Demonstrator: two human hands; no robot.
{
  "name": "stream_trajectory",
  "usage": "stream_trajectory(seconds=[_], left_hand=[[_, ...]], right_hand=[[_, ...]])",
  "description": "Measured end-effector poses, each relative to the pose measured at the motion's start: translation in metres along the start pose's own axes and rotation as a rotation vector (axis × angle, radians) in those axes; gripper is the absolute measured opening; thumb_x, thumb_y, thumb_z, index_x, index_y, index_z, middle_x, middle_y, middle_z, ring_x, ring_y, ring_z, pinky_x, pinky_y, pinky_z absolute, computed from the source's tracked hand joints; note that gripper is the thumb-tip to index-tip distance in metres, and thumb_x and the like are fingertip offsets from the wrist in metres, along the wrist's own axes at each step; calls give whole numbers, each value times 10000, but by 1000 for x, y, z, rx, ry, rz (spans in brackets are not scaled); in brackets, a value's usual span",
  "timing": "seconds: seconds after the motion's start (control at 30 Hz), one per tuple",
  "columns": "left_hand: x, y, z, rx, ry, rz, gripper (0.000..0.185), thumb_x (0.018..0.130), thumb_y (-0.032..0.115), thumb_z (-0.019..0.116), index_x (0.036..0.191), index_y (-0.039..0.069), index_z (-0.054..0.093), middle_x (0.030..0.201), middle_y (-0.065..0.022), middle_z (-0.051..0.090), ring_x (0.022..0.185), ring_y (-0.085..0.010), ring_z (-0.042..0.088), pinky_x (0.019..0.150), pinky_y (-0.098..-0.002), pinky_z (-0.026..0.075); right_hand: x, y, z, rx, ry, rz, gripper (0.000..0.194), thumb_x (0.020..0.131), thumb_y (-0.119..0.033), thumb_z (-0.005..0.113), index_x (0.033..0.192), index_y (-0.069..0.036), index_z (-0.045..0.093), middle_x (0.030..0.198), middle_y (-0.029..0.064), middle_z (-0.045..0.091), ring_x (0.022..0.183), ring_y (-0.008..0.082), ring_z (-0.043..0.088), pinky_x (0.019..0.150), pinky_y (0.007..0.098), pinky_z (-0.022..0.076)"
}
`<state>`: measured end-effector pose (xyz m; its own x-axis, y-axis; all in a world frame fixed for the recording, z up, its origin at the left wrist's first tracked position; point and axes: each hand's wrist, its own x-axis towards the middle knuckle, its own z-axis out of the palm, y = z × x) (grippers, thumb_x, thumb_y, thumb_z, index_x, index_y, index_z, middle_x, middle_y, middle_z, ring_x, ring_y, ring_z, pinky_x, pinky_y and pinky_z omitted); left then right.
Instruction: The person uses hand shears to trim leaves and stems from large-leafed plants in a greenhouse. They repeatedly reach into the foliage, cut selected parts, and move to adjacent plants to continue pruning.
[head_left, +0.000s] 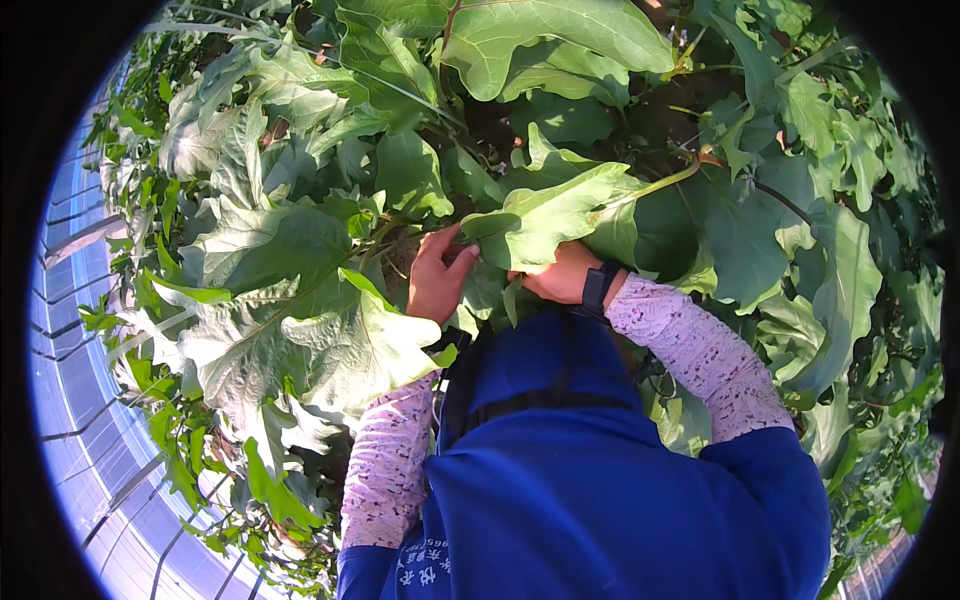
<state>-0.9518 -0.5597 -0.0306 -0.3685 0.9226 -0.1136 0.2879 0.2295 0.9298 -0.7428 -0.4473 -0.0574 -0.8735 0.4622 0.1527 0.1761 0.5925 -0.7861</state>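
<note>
My left hand (437, 279) is among broad, lobed leaves that look like eggplant foliage. Its thumb and forefinger are at the near left edge of a large pale green leaf (559, 214); whether they pinch it is unclear. Beneath the same leaf, my right hand (561, 276) is bent inward, a dark band on its wrist, its fingertips partly hidden by foliage. A small drooping leaf (511, 301) hangs just below it. Both forearms wear pale flower-patterned sleeves (679, 334). What the right fingers hold cannot be seen.
Dense leaves (247, 330) surround both hands. A thin string (390, 86) slants across the upper left foliage. A brownish stem (780, 196) runs at the right. Ribbed translucent sheeting (90, 360) curves along the left. Blue clothing (600, 495) fills the lower middle.
</note>
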Motion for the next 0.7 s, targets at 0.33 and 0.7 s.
stream_trajectory(seconds=[0.33, 0.7], left_hand=[[8, -2, 2, 339, -36, 47, 254, 894, 83, 760, 1141, 29, 749, 1128, -131, 716, 963, -245, 715, 868, -346, 562], [3, -19, 7, 269, 171, 4, 184, 949, 130, 722, 1119, 59, 728, 936, -132, 749, 832, -237, 728, 773, -346, 556]], right_hand=[[-8, -13, -25, -40, -72, -56, 180, 872, -172, 667, 1013, -62, 694, 976, 129, 704, 895, 351, 663, 816, 437, 535], [-20, 3, -17, -80, -278, 43, 451, 1022, -459, 583, 1341, -151, 666, 1230, 142, 717, 1094, 350, 673, 980, 464, 527]])
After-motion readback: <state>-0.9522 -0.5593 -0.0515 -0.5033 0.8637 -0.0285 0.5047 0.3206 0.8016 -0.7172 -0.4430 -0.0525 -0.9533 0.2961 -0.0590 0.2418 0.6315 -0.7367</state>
